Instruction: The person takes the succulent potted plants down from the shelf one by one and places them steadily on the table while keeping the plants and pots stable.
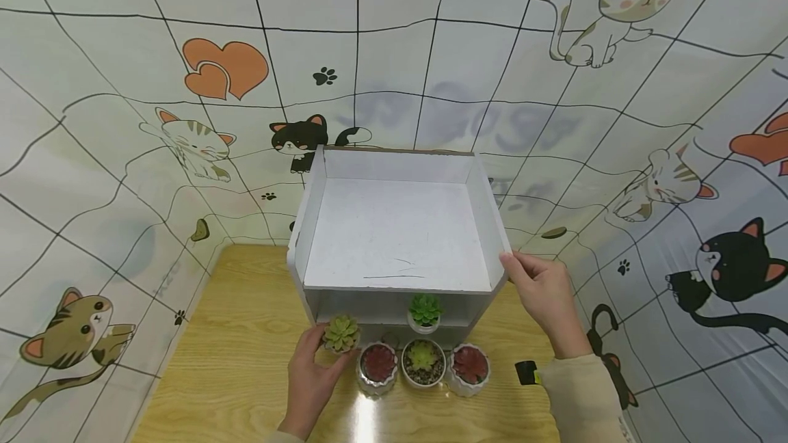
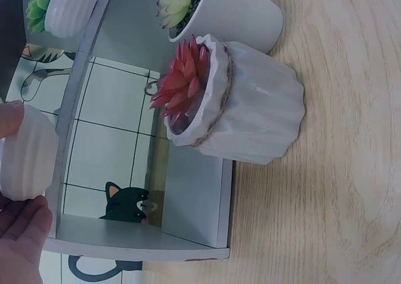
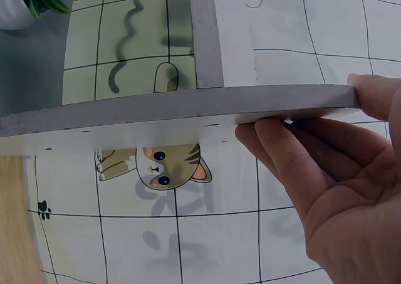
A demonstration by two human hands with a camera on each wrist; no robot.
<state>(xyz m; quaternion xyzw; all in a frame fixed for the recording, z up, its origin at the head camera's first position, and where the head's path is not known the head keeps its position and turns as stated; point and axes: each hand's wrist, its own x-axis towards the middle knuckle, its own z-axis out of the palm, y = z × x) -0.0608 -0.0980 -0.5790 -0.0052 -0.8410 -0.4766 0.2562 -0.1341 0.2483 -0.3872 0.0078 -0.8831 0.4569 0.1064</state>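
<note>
A potted light green succulent (image 1: 341, 333) is in my left hand (image 1: 310, 374), at the left front of a white wooden shelf unit (image 1: 394, 238). The left wrist view shows my fingers and thumb around its white ribbed pot (image 2: 28, 155), close to the middle board. My right hand (image 1: 544, 292) pinches the front edge of the unit's right side panel (image 3: 156, 111), thumb on one face and fingers on the other. Another succulent, bright green (image 1: 425, 310) in a white pot, stands on the middle board to the right.
Before the unit, three potted plants stand in a row on the wooden table (image 1: 215, 361): a red succulent (image 1: 378, 363), a green one (image 1: 423, 355) and another red one (image 1: 470, 364). A small black item (image 1: 526, 372) lies right. Cat-print cloth (image 1: 394, 60) hangs behind and beside.
</note>
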